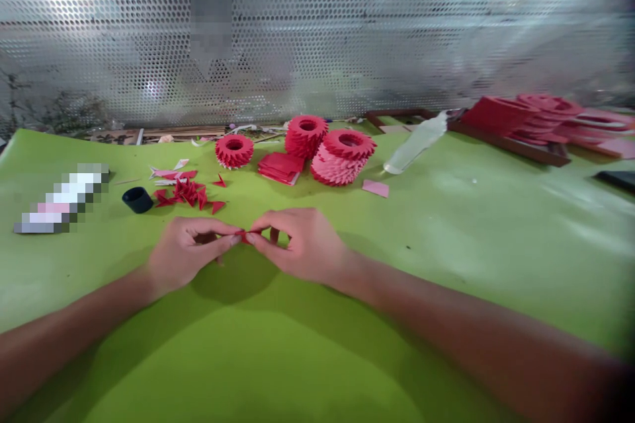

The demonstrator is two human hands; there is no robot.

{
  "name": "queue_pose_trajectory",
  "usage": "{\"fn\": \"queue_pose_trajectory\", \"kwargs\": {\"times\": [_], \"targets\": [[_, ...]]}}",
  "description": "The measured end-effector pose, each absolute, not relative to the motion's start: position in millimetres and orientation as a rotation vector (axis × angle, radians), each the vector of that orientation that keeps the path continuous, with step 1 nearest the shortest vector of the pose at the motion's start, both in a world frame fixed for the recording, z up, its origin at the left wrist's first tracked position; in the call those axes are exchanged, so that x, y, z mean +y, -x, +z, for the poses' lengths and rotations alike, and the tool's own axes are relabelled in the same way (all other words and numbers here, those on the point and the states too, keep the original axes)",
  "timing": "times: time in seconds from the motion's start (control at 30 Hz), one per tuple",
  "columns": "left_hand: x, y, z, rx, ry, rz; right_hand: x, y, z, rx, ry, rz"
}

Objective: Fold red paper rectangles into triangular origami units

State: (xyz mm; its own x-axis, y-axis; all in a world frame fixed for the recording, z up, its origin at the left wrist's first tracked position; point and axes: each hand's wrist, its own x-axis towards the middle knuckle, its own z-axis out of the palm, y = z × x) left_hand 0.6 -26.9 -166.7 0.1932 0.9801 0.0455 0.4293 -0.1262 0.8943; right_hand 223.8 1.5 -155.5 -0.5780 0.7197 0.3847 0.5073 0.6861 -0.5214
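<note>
Between my two hands is a small piece of folded red paper, mostly hidden by the fingertips. My left hand pinches its left end with thumb and forefinger. At the other end, my right hand grips it the same way. Just beyond the left hand lies a loose pile of red folded paper pieces, with a few pink and white ones behind. A stack of red paper sheets sits farther back. Around it stand a low red paper ring, a taller red one and a red-and-pink one.
A dark cylindrical cap stands left of the pile. Behind the rings lies a clear bottle, with a pink paper slip nearer. At right, a brown tray bears red paper stacks. A perforated metal panel rises behind the green table.
</note>
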Motion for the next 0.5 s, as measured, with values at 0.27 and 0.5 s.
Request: {"fn": "queue_pose_trajectory", "kwargs": {"times": [0.27, 0.5], "targets": [[-29.1, -4.0, -163.4, 1.371, -1.750, 0.881, -1.0, -224.7, -157.0, -2.315, 0.889, 0.435], [-29.8, -4.4, -163.0, 1.341, -1.829, 0.979, 0.0, -224.3, -159.1, -2.294, 0.848, 0.435]]}}
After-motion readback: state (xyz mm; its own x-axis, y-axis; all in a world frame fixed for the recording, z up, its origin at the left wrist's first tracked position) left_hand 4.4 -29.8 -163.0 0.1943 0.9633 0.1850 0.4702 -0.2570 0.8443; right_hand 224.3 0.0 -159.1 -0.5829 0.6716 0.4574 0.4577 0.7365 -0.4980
